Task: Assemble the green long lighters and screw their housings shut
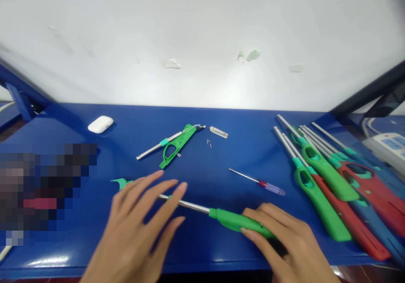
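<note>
Lighter [218,213] with a smooth green plastic handle [236,221] and a slim, shiny metal tube [193,207], held on the near side of the screwdriver [263,184]; a paler teal-green band shows close to the tube's tip. The right hand [284,236], nearer the person than the screwdriver, has its thumb and fingers closed on the rear of the handle, hiding the butt; the left hand [136,219], left of the screwdriver and nearer the person, has its fingers spread apart, the index finger crossing in front of the tube near its tip; whether it touches the metal I cannot tell. The tube points left and slightly away from the person; the long axis slants from the tip, well left of the screwdriver, down to the butt, just on the near side of the screwdriver's purple-and-clear grip.
</note>
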Demonstrator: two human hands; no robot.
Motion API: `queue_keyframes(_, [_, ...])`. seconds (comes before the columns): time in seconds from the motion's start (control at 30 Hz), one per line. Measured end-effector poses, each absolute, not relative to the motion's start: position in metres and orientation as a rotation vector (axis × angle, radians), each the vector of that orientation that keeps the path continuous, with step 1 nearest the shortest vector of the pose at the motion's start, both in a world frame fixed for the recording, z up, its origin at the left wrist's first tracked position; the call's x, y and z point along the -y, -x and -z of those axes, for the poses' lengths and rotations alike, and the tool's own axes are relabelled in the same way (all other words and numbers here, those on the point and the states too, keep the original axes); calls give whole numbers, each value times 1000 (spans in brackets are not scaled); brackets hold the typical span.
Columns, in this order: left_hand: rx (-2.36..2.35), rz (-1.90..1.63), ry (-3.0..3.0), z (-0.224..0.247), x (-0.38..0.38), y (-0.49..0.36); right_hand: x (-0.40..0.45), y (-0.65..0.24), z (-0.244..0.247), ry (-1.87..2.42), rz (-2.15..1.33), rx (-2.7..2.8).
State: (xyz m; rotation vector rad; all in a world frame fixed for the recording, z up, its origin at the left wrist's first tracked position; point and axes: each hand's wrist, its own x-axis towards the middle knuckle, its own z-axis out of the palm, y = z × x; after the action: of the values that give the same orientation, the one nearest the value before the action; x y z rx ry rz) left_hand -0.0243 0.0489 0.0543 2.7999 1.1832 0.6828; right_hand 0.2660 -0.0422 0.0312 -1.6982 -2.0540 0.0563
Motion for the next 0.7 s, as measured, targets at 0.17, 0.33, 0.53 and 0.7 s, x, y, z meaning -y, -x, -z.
queue_keyframes(0.17, [-1602,-867,-2654,-52,-68,85,41,-268,-30,1690,-73,2034])
queue_keyframes(0.33, [-1806,-737,-2499,-52,-65,100,36,-269,-32,1630,-7,2016])
queue_keyframes(0.53, [-1152,-650,-2725,-49,-63,67,34,-262,-43,1583,-107,2025])
queue_keyframes(0.7, [-930,-605,-2743,-55,-62,33,33,-257,-53,1508,-152,2088])
